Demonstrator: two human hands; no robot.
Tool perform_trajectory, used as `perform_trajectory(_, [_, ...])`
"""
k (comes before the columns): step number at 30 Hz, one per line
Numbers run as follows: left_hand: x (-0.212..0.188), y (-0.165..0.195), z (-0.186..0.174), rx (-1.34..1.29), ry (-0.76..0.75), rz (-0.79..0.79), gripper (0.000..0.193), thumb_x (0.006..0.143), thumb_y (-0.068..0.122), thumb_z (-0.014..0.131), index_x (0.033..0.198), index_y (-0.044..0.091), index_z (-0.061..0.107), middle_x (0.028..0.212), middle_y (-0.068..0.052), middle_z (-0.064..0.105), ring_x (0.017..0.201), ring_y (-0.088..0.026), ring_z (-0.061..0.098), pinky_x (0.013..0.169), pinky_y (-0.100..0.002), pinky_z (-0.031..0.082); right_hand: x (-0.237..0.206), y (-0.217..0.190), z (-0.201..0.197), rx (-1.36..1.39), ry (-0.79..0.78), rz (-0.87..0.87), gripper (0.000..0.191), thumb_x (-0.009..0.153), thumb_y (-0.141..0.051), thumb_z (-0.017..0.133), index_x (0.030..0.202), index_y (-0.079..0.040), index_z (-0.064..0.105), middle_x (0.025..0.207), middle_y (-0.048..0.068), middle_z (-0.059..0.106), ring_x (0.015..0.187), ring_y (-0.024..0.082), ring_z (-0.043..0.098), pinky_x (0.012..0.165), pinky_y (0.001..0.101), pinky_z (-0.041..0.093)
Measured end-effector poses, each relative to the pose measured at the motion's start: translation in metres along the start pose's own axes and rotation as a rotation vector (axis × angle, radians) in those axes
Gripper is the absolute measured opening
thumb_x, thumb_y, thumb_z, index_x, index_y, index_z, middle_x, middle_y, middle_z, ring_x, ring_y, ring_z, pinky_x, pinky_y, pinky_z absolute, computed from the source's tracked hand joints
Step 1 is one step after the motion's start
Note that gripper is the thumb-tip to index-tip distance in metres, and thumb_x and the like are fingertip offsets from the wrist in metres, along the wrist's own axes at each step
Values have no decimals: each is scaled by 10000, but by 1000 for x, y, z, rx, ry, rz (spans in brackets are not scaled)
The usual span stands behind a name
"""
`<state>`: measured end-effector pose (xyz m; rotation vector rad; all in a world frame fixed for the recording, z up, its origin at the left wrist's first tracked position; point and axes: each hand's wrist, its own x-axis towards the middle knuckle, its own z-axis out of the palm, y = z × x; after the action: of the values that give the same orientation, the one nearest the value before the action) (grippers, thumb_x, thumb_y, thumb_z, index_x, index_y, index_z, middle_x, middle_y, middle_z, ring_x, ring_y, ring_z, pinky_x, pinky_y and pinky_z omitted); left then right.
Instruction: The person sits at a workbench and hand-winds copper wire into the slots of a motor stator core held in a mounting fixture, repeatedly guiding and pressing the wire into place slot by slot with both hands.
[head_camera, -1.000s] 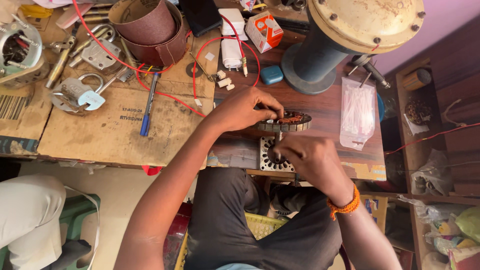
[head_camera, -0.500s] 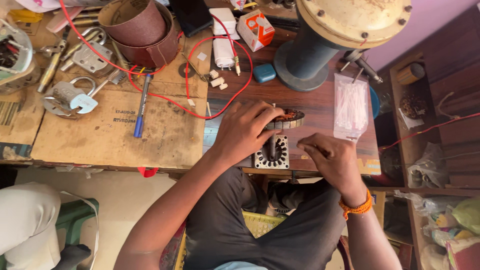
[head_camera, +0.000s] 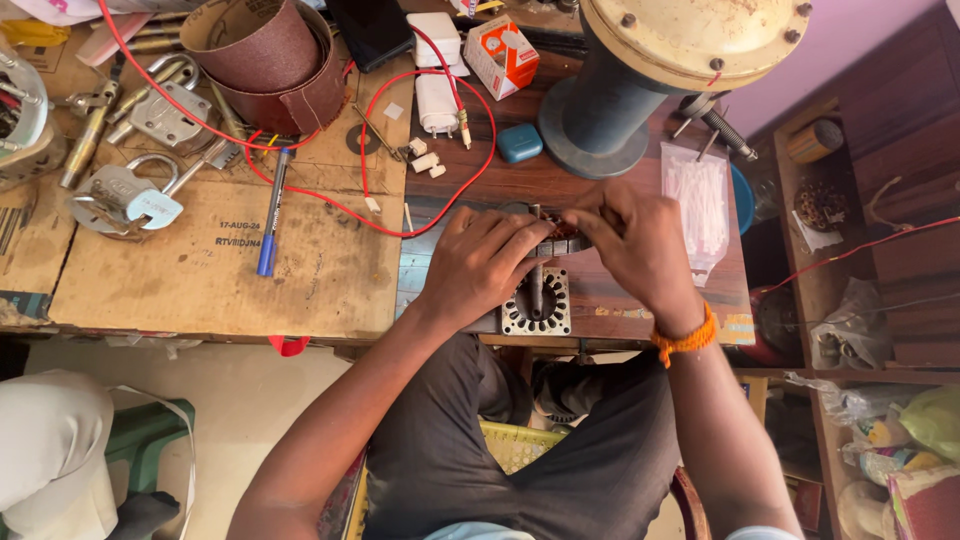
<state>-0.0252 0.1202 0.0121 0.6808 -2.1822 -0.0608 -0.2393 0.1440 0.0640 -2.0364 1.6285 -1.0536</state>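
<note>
Workbench (head_camera: 200, 280): two hands grip one stator (head_camera: 560, 238).

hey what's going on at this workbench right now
A person sits at a cluttered wooden workbench, both hands on a small round motor winding with copper coils. The left hand lies over it from the left, and the right hand pinches at its right side; exactly what the fingers grip is hidden. A slotted metal stator core lies flat just below the hands. Further left are a red wire, a blue pen, padlocks and rolls of sandpaper.
</note>
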Motion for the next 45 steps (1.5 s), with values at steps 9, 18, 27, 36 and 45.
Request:
perform_trajectory(9, [34,-8,-10,-303,-200,-538,620,869,493,748,1371,157,611,931,-76,760,880,-244,730,769,-403,518,44,18,11,-91,-63,-141,127,937,-89,795,917,-25,686,742,115,704,607,232,684,554,345,489])
perform_trajectory(18, [53,-50,6,-514,-384,-521,276,871,263,746,1090,95,751,883,-85,769,794,-218,745,717,-366,553,29,-8,9,-59,-32,7,133,905,-132,824,949,-31,749,626,80,579,512,127,424,483,326,359])
perform_trajectory(27, [32,-72,-6,-697,-387,-391,155,850,179,789,999,141,805,911,-24,790,839,-156,757,782,-306,559,-9,-47,14,-22,-87,79,157,877,-173,821,945,-47,757,576,13,541,494,77,393,455,298,350])
perform_trajectory(36, [29,-70,-20,-626,-372,-387,166,849,223,787,1004,168,810,932,-16,794,843,-172,762,770,-312,556,-25,-54,32,-70,-45,73,136,872,-168,829,934,-67,761,617,67,624,496,88,512,475,300,414])
perform_trajectory(45, [19,-48,-41,-600,-266,-267,437,819,394,841,1156,150,709,1100,-11,746,1010,-236,741,831,-358,564,-58,-20,50,-48,-70,84,60,898,-85,770,944,-49,756,696,103,698,534,157,654,544,318,511])
